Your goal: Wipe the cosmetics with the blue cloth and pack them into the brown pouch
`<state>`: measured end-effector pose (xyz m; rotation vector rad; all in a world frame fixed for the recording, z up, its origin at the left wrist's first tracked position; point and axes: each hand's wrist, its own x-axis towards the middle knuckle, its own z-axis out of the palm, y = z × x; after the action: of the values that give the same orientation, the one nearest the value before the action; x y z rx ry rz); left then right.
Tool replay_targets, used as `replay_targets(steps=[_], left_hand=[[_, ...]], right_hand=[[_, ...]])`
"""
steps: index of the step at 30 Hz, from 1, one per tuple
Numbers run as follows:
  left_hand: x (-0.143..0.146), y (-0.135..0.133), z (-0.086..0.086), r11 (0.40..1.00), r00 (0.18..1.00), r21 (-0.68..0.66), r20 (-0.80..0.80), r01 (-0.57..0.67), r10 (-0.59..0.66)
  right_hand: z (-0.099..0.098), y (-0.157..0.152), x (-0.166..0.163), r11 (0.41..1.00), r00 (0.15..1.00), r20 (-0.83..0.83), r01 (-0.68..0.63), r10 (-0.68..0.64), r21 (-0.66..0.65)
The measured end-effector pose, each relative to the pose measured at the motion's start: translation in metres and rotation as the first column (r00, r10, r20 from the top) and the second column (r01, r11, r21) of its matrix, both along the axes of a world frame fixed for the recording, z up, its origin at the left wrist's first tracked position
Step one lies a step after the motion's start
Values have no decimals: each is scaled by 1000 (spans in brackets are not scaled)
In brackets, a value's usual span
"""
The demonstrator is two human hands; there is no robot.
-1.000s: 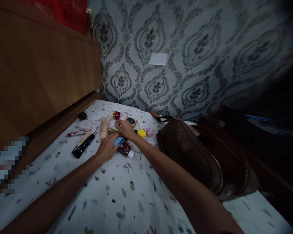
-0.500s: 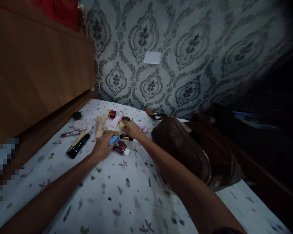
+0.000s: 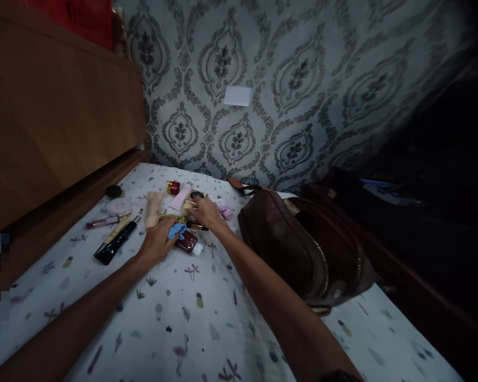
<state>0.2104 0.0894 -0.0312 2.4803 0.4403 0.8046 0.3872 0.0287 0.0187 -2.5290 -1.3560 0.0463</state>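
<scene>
My left hand (image 3: 157, 244) is closed on a crumpled blue cloth (image 3: 177, 231), just beside a dark red bottle with a white cap (image 3: 188, 242) lying on its side. My right hand (image 3: 207, 212) reaches among the cosmetics, its fingers bent together over a small pale yellow item that they mostly hide. Close to these fingers are a round black compact (image 3: 197, 195), a pink tube (image 3: 180, 197) and a black-and-gold tube (image 3: 197, 226). A beige tube (image 3: 154, 207) and a thin gold tube (image 3: 171, 217) lie above my left hand.
A brown leather bag (image 3: 287, 244) gapes on the patterned sheet (image 3: 199, 329) at the right. Further left lie a black tube (image 3: 117, 244), a pink round case (image 3: 119, 207) and a dark round lid (image 3: 113, 191). Wooden furniture (image 3: 63, 95) borders the left; a patterned wall rises behind.
The whole view has shifted slightly, so things appear further left. My right hand stays among the cosmetics, its fingers a little lower over the pale item. The left still grips the cloth.
</scene>
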Motion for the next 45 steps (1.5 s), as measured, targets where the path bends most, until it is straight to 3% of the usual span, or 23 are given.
replay_targets(steps=[4, 8, 18, 21, 23, 29, 33, 45], left_hand=[[0, 0, 1, 1000, 1000, -3, -14, 2, -2], [0, 0, 1, 1000, 1000, 14, -15, -9, 9], [1, 2, -1, 999, 1000, 25, -17, -20, 21], [2, 3, -3, 999, 999, 32, -1, -32, 32], [2, 4, -4, 999, 999, 29, -19, -44, 45], [2, 4, -3, 997, 997, 42, -40, -66, 68], [2, 1, 0, 996, 996, 32, -48, -78, 79], [1, -4, 5, 994, 990, 39, -98, -103, 107]], right_hand=[[-9, -26, 13, 988, 990, -56, 132, -127, 85], [-28, -45, 13, 981, 990, -107, 105, -89, 160], [-56, -37, -3, 924, 992, -114, 85, -46, 374], [-62, -40, -6, 821, 984, -151, 10, 93, 571], [-64, -41, -7, 780, 981, -170, 34, 94, 625], [-56, -42, -14, 847, 968, -200, 232, -152, 479], [-50, -45, -18, 843, 956, -183, 289, -229, 454], [-48, -54, -15, 851, 962, -222, 248, -159, 463]])
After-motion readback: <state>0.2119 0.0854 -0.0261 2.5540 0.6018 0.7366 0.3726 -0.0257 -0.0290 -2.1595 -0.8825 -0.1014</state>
